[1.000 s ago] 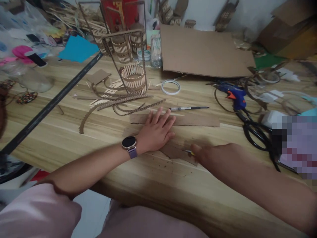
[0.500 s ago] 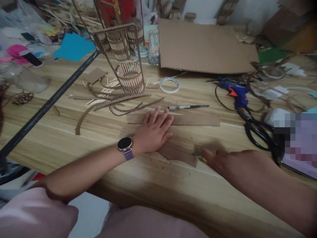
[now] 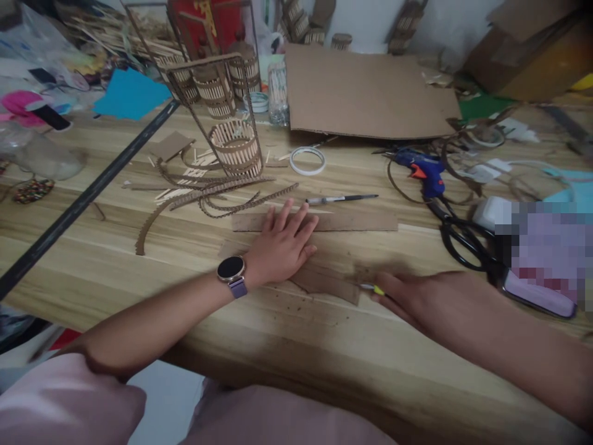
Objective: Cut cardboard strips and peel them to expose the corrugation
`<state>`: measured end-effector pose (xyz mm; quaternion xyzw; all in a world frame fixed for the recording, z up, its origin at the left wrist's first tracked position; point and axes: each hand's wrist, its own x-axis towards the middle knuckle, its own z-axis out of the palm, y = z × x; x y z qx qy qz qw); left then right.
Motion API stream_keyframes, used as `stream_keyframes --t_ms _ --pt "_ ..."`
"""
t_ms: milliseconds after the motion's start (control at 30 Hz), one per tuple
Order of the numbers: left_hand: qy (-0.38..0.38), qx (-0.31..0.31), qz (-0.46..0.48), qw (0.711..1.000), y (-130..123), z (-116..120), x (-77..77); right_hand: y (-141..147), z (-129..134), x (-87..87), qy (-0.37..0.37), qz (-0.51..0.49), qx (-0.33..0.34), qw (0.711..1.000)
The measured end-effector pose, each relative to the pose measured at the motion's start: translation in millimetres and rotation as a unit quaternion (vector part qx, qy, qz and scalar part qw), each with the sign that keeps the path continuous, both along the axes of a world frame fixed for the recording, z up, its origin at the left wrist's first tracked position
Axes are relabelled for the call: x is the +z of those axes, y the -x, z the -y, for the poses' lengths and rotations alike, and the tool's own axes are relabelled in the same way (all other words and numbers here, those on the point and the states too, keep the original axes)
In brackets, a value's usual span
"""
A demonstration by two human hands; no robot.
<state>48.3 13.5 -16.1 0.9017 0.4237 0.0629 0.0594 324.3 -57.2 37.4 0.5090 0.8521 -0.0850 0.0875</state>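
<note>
My left hand (image 3: 283, 244), a watch on its wrist, lies flat with fingers spread. It presses on a small cardboard piece (image 3: 328, 283), and its fingertips reach over a long cardboard strip (image 3: 356, 222). My right hand (image 3: 407, 293) is closed around a craft knife (image 3: 378, 289). Only a bit of the knife's yellow body and its thin blade show; the rest is inside the hand. The blade is at the right end of the small piece; whether it touches is too blurred to tell. A pen (image 3: 343, 199) rests just beyond the strip.
A slatted basket (image 3: 236, 148) with a tall handle stands behind curled cardboard strips (image 3: 217, 185). A tape ring (image 3: 307, 161), a large cardboard sheet (image 3: 370, 93), a blue glue gun (image 3: 426, 173) and black-handled scissors (image 3: 467, 244) lie around. A dark metal bar (image 3: 92, 191) crosses the left side.
The view has turned slightly right, so things sit further left. More of the knife's yellow body shows beside my right fingers. My left hand stays flat on the cardboard.
</note>
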Motion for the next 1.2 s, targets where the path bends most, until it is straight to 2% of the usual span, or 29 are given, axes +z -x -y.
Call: stream_keyframes --t_ms 33,133,233,633,900,1033,1200 --pt "-0.003 0.0 0.002 1.0 0.2 -0.1 -0.4 14.8 -3.9 2.2 0.009 0.043 0.029 0.999" --pt "-0.009 0.001 0.004 1.0 0.0 -0.1 -0.8 49.9 -14.5 4.8 0.019 0.119 0.046 0.992" --pt "-0.011 0.006 0.001 1.0 -1.0 0.2 -0.5 63.5 -19.9 5.1 0.033 0.161 0.047 0.985" --pt "-0.013 0.005 0.007 1.0 -1.1 -0.4 -1.5 63.7 -18.3 4.7 0.03 0.165 0.042 0.985" --pt "-0.016 0.004 0.008 1.0 -1.5 0.1 -1.3 62.4 -19.9 6.5 0.057 0.152 0.027 0.986" --pt "-0.015 0.006 0.006 1.0 -2.0 0.4 -0.6 60.2 -20.1 4.1 0.045 0.13 0.034 0.99" --pt "-0.006 0.011 0.001 1.0 -2.8 0.9 0.9 62.6 -17.9 -2.0 0.014 0.147 0.038 0.988"
